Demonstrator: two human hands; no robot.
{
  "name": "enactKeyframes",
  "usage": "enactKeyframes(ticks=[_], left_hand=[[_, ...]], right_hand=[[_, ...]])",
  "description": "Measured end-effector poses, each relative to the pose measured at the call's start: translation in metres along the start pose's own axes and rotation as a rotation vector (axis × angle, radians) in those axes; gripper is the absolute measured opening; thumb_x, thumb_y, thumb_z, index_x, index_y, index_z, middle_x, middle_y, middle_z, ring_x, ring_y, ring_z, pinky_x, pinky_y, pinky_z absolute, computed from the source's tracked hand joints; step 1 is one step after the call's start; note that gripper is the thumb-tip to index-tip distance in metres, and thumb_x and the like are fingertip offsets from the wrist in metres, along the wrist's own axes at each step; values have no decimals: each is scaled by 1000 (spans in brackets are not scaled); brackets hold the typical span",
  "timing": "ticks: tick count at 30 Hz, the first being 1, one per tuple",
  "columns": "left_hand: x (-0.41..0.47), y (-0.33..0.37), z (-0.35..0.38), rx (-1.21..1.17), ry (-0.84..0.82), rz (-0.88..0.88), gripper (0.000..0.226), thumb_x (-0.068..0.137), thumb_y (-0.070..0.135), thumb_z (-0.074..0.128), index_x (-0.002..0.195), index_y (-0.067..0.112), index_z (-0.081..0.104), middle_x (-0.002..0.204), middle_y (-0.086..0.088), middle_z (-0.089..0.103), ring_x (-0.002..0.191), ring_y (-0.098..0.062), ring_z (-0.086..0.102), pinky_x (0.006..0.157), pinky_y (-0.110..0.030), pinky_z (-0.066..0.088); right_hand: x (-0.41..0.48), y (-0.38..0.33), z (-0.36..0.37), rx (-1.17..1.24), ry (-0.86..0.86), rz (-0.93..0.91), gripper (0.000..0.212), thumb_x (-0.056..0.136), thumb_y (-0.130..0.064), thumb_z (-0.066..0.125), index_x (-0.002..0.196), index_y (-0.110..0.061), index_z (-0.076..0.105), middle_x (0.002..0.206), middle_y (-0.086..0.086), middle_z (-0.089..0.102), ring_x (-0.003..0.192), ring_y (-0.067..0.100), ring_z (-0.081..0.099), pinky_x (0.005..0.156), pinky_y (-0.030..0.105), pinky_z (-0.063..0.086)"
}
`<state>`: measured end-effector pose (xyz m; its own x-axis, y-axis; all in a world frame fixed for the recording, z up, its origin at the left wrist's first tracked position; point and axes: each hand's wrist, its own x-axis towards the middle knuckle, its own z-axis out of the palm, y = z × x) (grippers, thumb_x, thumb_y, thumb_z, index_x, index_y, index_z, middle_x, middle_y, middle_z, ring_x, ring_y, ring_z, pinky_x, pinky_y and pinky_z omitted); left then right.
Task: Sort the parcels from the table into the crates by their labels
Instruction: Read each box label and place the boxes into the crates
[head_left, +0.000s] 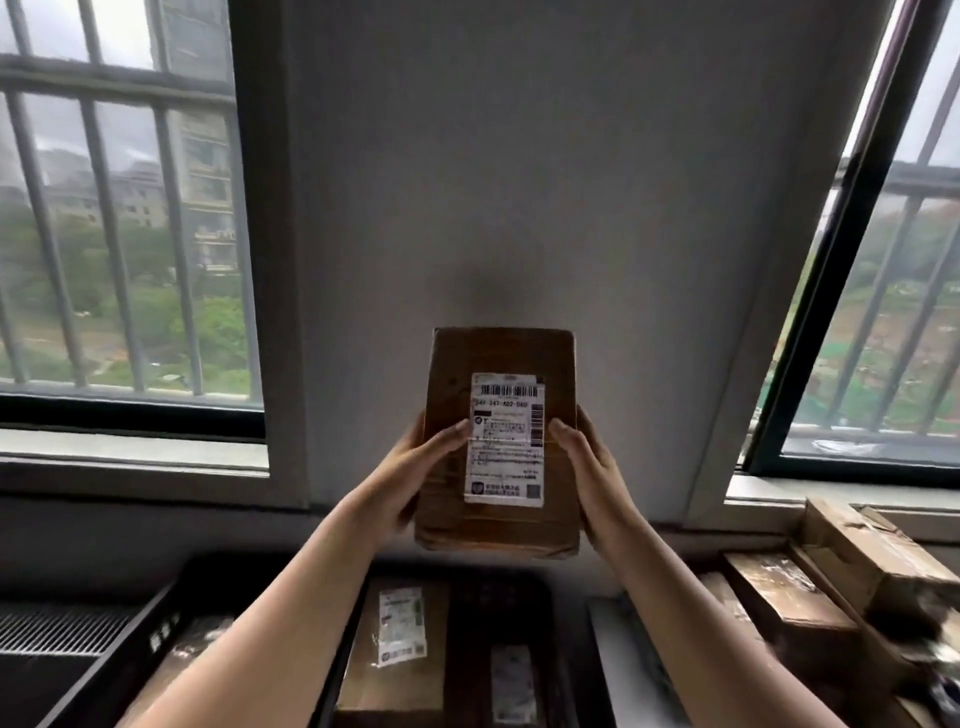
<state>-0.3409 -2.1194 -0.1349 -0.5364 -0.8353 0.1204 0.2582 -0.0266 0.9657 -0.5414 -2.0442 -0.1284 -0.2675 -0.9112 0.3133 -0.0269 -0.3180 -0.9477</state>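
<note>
Brown parcel (498, 353), white label (506, 439) facing you: your left hand (410, 467) and right hand (592, 467) grip its sides, held above black crates (462, 613).

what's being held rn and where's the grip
A brown cardboard parcel, gripped at its lower sides: left hand on the left edge, right hand on the right edge, thumbs on the labelled front.

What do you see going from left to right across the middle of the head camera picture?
Left barred window → left hand → held parcel → right hand → right barred window.
</note>
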Motion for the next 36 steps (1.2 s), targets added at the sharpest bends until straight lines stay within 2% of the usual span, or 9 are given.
enactKeyframes(ticks=[5, 7, 12, 15, 18, 20, 23, 26, 36], left_hand=[[-3, -63, -1, -11, 130, -224, 69, 76, 48, 83, 136, 32, 53, 115, -9, 75, 102, -34, 74, 90, -58, 58], [-4, -101, -5, -10, 168, -328, 71, 74, 50, 83, 136, 30, 54, 113, -9, 76, 100, -34, 75, 90, -57, 58], [-9, -183, 0, 7, 259, -611, 81, 72, 60, 80, 142, 32, 50, 111, -7, 77, 97, -32, 75, 84, -51, 61], [-3, -215, 5, 143, 324, -623, 56, 87, 54, 71, 135, 32, 50, 115, 0, 70, 102, -24, 69, 93, -45, 58], [3, -238, 6, 323, 338, -594, 37, 97, 41, 65, 131, 28, 58, 116, 5, 70, 96, -13, 68, 82, -28, 58], [5, -249, 3, 479, 316, -568, 39, 100, 32, 62, 138, 28, 54, 127, 9, 62, 107, -10, 63, 84, -15, 50], [8, -266, -10, 688, 268, -559, 53, 100, 26, 62, 149, 25, 45, 148, 9, 48, 138, -17, 45, 107, -23, 36], [10, -277, -19, 791, 211, -584, 52, 98, 27, 63, 148, 25, 48, 152, 2, 49, 139, -17, 45, 111, -25, 35], [8, -303, -21, 942, 68, -519, 49, 96, 30, 65, 143, 35, 49, 165, 6, 25, 153, -15, 20, 122, -29, 16]], right_hand=[[-38, 69, -12, -64, -31, 368, 63, 85, -66, 59, 143, -44, 46, 125, -9, 71, 112, 15, 69, 94, 38, 56], [-58, 108, -19, -86, -50, 561, 52, 89, -66, 56, 137, -48, 47, 119, -12, 72, 107, 15, 71, 92, 39, 59], [-88, 184, -39, -76, 20, 826, 60, 86, -66, 60, 139, -42, 47, 120, -5, 72, 107, 22, 71, 97, 49, 57], [-89, 214, -47, -107, 67, 846, 77, 77, -70, 61, 144, -37, 43, 124, -4, 68, 108, 20, 69, 91, 41, 60], [-87, 245, -50, -156, 113, 858, 64, 93, -59, 57, 149, -31, 40, 123, -7, 66, 103, 11, 67, 73, 23, 57], [-86, 262, -49, -163, 145, 867, 59, 99, -50, 54, 153, -31, 37, 124, -5, 65, 104, 13, 67, 78, 29, 60], [-83, 279, -46, -182, 159, 886, 61, 102, -41, 54, 157, -34, 28, 133, -3, 60, 109, 16, 65, 92, 44, 60], [-76, 296, -48, -213, 143, 908, 67, 102, -31, 56, 159, -35, 22, 146, 0, 53, 122, 23, 61, 97, 48, 57], [-87, 315, -41, -431, 161, 767, 67, 101, -24, 59, 159, -29, 25, 147, -5, 50, 130, 17, 53, 92, 25, 52]])
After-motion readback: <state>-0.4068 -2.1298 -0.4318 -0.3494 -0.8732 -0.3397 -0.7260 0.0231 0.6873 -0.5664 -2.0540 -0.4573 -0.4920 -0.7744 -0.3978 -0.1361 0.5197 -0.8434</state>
